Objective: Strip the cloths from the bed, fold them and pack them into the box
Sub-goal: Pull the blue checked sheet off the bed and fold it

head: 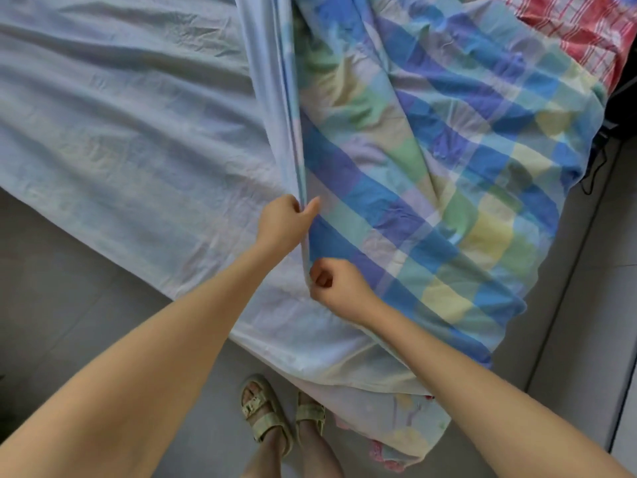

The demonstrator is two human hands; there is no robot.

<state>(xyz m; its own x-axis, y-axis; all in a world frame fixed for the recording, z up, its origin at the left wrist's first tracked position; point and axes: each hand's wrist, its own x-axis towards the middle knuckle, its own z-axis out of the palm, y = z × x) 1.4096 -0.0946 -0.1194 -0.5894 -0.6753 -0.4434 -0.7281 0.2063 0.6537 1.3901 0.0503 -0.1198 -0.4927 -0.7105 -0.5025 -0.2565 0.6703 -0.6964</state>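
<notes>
A large checked cloth in blue, green and yellow (448, 160) lies spread over the bed. Its pale reverse side (120, 125) covers the left half, and a raised fold ridge (289, 115) runs down the middle. My left hand (286, 219) pinches that ridge between thumb and fingers. Just below it, my right hand (336, 284) grips the same fold with curled fingers. A red striped cloth (586, 29) shows at the far right corner of the bed. No box is in view.
The cloth's near corner hangs off the bed edge (396, 415) down to the grey tiled floor (69, 288). My feet in pale sandals (275, 415) stand close to it. A dark object and a cable (606, 139) sit at the right.
</notes>
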